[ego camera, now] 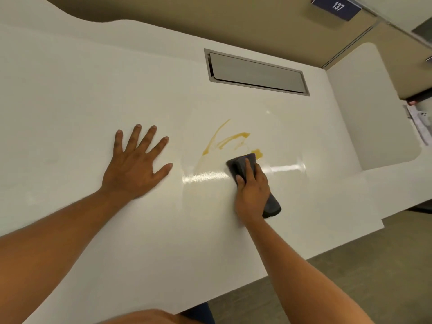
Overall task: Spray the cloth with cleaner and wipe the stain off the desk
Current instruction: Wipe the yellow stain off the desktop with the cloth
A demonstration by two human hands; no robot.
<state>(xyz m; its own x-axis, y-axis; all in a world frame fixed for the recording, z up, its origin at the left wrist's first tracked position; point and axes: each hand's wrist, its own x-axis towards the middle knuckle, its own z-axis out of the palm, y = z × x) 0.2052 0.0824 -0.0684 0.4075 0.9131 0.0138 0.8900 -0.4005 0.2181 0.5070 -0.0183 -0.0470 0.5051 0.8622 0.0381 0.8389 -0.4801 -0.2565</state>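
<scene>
A yellow-brown stain (230,139) is smeared in streaks across the middle of the white desk (93,90). My right hand (253,192) presses a folded dark grey cloth (240,163) flat on the desk, the cloth's front edge touching the stain's lower right blob. The cloth's other end sticks out behind my palm. My left hand (135,167) lies flat on the desk to the left of the stain, fingers spread, holding nothing. A wet sheen runs across the surface near the cloth. No spray bottle is in view.
A grey metal cable hatch (257,72) is set into the desk behind the stain. Tan partition panels rise at the back, one bearing a blue sign reading 137 (337,6). The desk's near-right edge (304,256) drops to the floor. Some papers (418,122) lie at far right.
</scene>
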